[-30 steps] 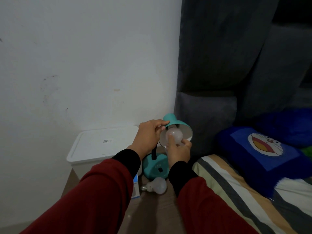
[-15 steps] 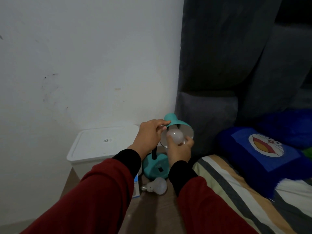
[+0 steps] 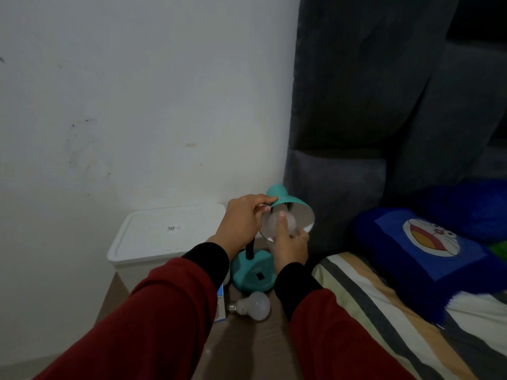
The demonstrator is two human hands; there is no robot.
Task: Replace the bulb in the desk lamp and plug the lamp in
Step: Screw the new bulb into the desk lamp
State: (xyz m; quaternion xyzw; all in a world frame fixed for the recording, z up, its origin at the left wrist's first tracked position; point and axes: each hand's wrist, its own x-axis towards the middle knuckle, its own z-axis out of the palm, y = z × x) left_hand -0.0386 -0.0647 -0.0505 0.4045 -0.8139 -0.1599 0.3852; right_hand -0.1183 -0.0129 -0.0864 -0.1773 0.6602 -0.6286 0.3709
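A teal desk lamp stands on a brown surface, its base (image 3: 253,272) below and its shade (image 3: 285,200) tilted toward me. My left hand (image 3: 242,219) grips the shade's rim at its left edge. A white bulb (image 3: 292,223) sits in the mouth of the shade, and my right hand (image 3: 288,244) holds it from below with the thumb up across its front. A second white bulb (image 3: 253,305) lies on its side in front of the lamp base, metal screw end pointing left. No plug or cord shows.
A white lidded plastic box (image 3: 162,234) stands left of the lamp against the white wall. A small blue and white carton (image 3: 220,305) lies by my left sleeve. A striped bed (image 3: 384,311) with a blue cartoon pillow (image 3: 428,248) and a dark padded headboard (image 3: 384,105) fills the right.
My right hand has turned around the bulb in the shade, the thumb now lying up across the bulb's front. My left hand stays on the shade's rim.
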